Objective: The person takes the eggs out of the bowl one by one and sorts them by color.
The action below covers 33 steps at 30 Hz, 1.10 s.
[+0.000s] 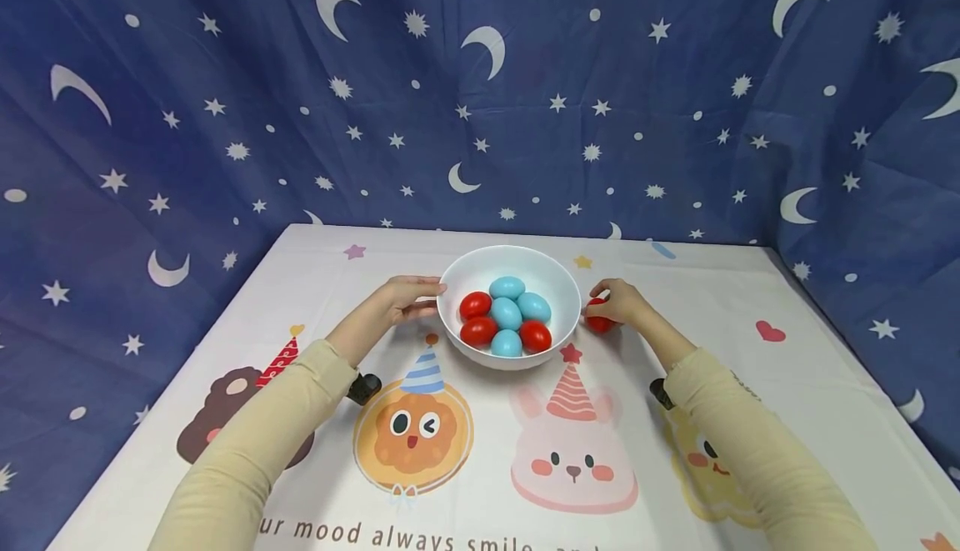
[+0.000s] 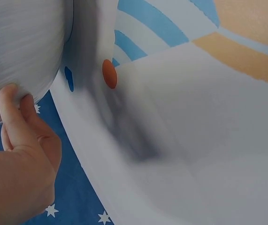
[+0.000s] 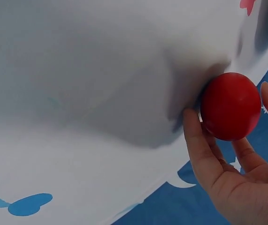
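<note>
A white bowl (image 1: pixel 555 284) stands on the table, holding three red eggs (image 1: pixel 478 332) and several light blue eggs (image 1: pixel 506 314). At its left side my left hand (image 1: pixel 408 297) grips the rim, and in the left wrist view the fingers (image 2: pixel 14 117) lie against the outer wall. Just right of the bowl, my right hand (image 1: pixel 621 303) holds another red egg (image 3: pixel 231 106). The right wrist view has this egg between the thumb and the fingers (image 3: pixel 202 150), close over the tablecloth.
A white tablecloth (image 1: pixel 750 309) printed with cartoon figures and lettering covers the table. Behind it and along both sides hangs a dark blue curtain (image 1: pixel 525 184) with moons and stars. Small dark wrist cameras (image 1: pixel 365 388) sit under both sleeves.
</note>
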### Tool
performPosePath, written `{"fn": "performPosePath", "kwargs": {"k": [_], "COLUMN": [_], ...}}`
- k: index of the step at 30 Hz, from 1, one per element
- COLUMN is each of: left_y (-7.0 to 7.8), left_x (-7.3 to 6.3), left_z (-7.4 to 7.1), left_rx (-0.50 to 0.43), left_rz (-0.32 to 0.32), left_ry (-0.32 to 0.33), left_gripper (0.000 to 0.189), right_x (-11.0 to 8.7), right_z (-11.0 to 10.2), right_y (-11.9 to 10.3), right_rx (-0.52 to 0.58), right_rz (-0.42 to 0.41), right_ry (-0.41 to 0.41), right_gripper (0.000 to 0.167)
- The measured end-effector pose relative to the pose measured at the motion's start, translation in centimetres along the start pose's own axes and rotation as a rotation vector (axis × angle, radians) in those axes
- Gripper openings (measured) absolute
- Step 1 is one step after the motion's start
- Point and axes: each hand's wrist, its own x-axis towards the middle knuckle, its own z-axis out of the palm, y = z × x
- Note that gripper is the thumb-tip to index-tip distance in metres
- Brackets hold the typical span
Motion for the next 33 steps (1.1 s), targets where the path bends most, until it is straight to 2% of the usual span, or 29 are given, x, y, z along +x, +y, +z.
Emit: {"fn": "performPosePath", "kwargs": {"k": [14, 23, 33], "left_y": [0.0, 0.0, 0.1], "left_x": [0.1, 0.1, 0.1], "left_z": [0.0, -0.1, 0.0], "left_rx": [0.008, -0.002, 0.007], "left_rz": [-0.007, -0.010, -0.006], "left_ry": [-0.002, 0.000, -0.014], "left_gripper": [0.049, 0.049, 0.050], "right_x": [-0.2, -0.4, -0.9], "right_z": [-0.3, -0.5, -1.6], "right_y": [0.5, 0.6, 0.4], "right_rx": [0.010, 0.015, 0.014], "right_rz": [-0.008, 0.019, -0.005], "right_ry": [-0.005, -0.014, -0.004], "right_gripper": [0.046, 0.048, 0.048]}}
